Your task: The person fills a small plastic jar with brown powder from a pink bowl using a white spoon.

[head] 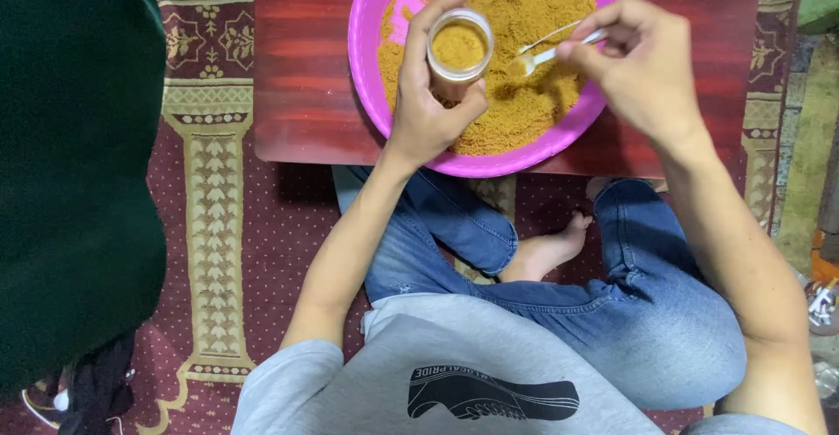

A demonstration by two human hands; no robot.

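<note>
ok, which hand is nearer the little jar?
Left. The left hand grips the jar itself; the right hand is off to its right, holding a spoon over the pink bowl.

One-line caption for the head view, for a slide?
Left hand holds small jar; right hand spoons brown powder from pink basin.

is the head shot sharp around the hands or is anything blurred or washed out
In the head view, the left hand and the small jar it holds are sharp; the spoon in the right hand is slightly soft and pale; glare whitens a patch of the pink bowl near its top; the dark green shape at the left edge is close and shows no detail.
</note>
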